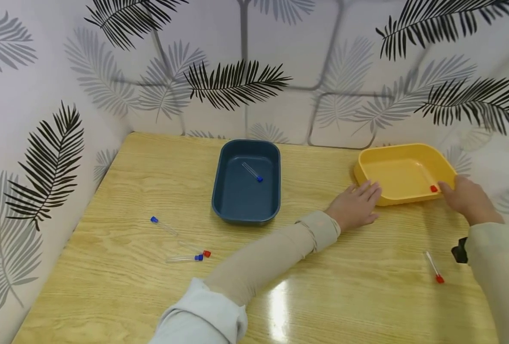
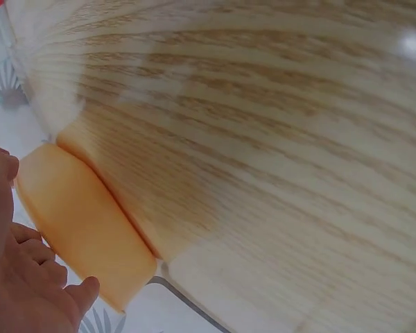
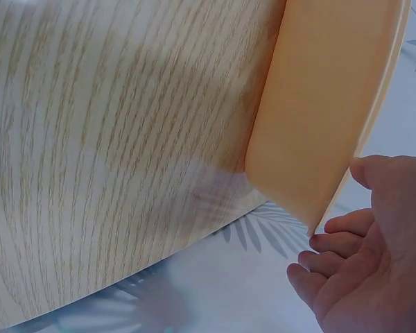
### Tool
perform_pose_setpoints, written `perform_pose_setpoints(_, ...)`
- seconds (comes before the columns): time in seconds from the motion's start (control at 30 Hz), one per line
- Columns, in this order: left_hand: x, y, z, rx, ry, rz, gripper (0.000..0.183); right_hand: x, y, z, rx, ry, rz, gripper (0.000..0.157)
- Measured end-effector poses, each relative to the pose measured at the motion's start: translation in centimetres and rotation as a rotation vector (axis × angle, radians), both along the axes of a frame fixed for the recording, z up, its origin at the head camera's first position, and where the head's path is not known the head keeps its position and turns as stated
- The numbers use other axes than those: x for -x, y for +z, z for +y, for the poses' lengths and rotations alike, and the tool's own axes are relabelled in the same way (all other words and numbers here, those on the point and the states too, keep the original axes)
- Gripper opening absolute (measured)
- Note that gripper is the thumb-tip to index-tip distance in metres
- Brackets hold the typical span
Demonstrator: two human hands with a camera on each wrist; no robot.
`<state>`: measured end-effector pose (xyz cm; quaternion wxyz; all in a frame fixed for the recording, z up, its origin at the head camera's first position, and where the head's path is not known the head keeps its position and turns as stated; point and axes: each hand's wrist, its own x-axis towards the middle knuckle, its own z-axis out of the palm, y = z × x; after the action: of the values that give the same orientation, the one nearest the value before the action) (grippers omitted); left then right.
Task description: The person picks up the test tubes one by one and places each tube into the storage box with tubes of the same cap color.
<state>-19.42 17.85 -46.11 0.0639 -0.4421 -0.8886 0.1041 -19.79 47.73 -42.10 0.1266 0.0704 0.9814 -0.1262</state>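
A yellow plastic tray [image 1: 400,177] stands at the back right of the table, a red cap [image 1: 433,188] showing inside its front right corner. My left hand [image 1: 354,206] lies at the tray's front left corner, its fingers extended over the rim. At the opposite end, my right hand [image 1: 469,198] holds the front right corner, with the thumb over the rim. The right wrist view shows that thumb on the edge and the fingers [image 3: 336,243] bent around the corner. In the left wrist view the fingers [image 2: 38,253] lie along the tray's side.
A dark blue tray [image 1: 246,200] holds a blue-capped clear tube [image 1: 252,172]. Left of centre lie two blue-capped tubes [image 1: 183,258] and a red-capped one [image 1: 206,253]. Another red-capped tube [image 1: 435,268] lies by the right forearm. A patterned wall covering [image 1: 280,48] backs the table.
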Motion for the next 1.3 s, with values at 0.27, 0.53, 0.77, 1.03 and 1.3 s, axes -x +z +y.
perform_pose_setpoints(0.27, 0.2, -0.4, 0.2, 0.033, 0.000, -0.005, 0.064, 0.2, 0.0, -0.7, -0.037, 0.006, 0.065, 0.063)
perform_pose_setpoints(0.53, 0.2, -0.2, 0.0, 0.024, -0.007, -0.009, 0.060, 1.2, -0.3, -1.4, -0.040, 0.013, 0.071, 0.055)
perform_pose_setpoints(0.77, -0.2, 0.3, 0.3, 0.043, -0.010, -0.028, 0.054, 1.7, -0.6, -2.0, -0.044, 0.006, 0.119, 0.051)
perform_pose_setpoints(1.03, -0.9, 0.2, 0.3, 0.000, -0.063, 0.021, 0.046, 2.5, -1.2, -2.6, -0.037, 0.006, 0.130, 0.058)
perform_pose_setpoints(1.3, -1.5, 0.0, -0.1, -0.055, -0.116, 0.081, 0.044, 3.2, -1.4, -3.2, -0.030, 0.008, 0.141, 0.059)
